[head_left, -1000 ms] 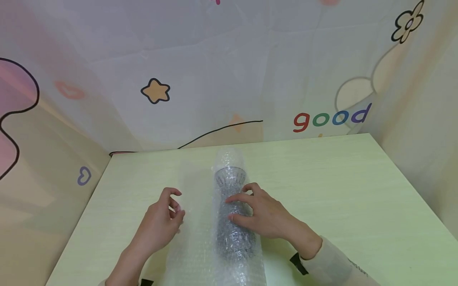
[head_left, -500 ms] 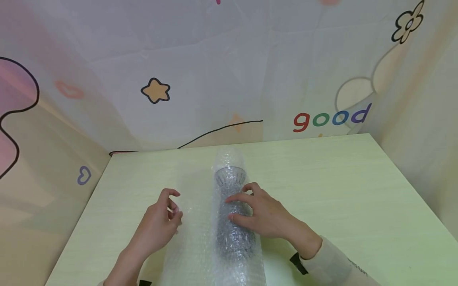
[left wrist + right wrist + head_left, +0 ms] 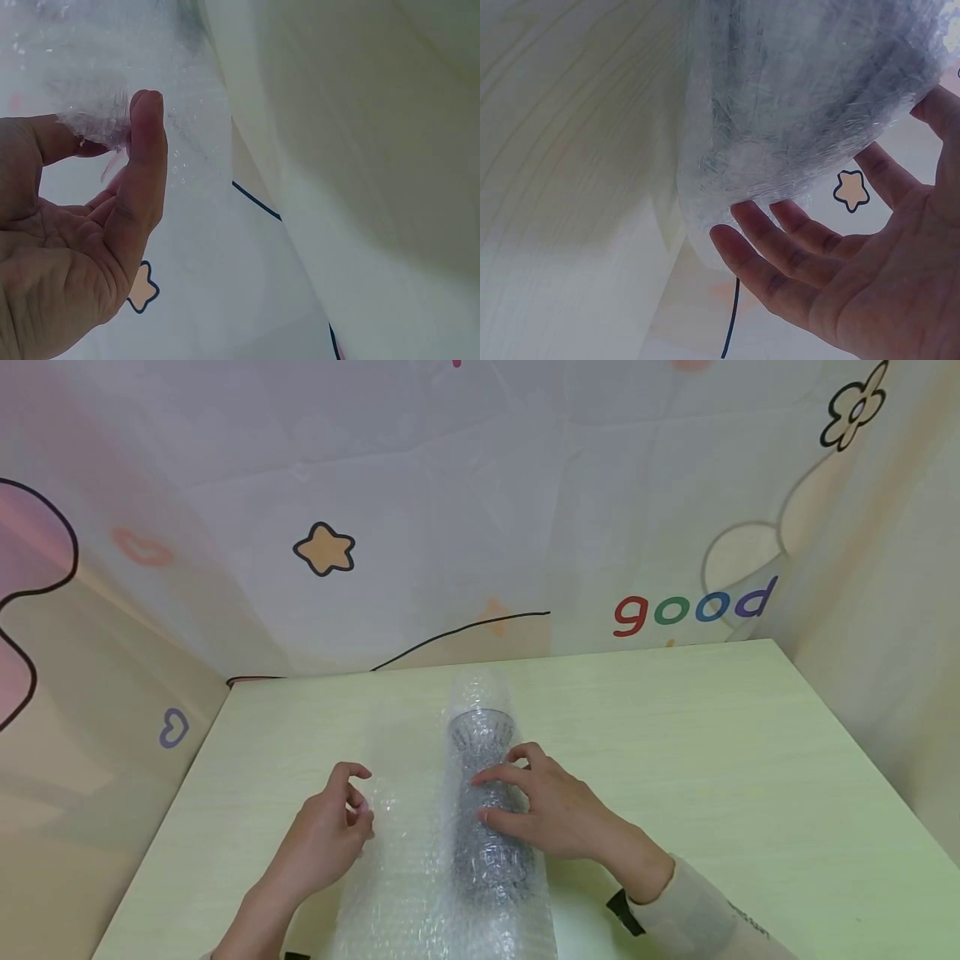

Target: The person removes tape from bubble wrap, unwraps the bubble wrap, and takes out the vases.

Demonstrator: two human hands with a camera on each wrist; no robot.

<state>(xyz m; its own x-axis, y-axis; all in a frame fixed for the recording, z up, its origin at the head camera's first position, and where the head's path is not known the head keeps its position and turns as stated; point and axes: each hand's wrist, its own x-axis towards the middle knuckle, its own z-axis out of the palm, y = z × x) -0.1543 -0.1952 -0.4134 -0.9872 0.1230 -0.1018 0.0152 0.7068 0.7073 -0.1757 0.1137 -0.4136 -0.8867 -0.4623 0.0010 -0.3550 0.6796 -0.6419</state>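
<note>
A dark, roughly cylindrical object (image 3: pixel 491 856) lies lengthwise in the middle of the table, rolled in clear bubble wrap (image 3: pixel 397 868); its kind cannot be told through the film. A loose flap of the wrap extends to its left. My left hand (image 3: pixel 322 839) pinches that flap's edge between thumb and fingers, plainly seen in the left wrist view, where the film (image 3: pixel 97 97) bunches at the fingertips. From the right, my right hand (image 3: pixel 566 810) rests on the roll with spread, slightly bent fingers; in the right wrist view the fingertips touch the wrapped side (image 3: pixel 810 150).
The pale wood-grain table (image 3: pixel 712 760) reaches back to a printed cloth backdrop (image 3: pixel 450 510) with a star and the word "good". Cloth also hangs along the left and right sides. The wrap's near end runs out of the head view.
My left hand has drawn slightly left and toward me, pulling the flap outward and lifting its edge a little. My right hand stays in the same place on the roll.
</note>
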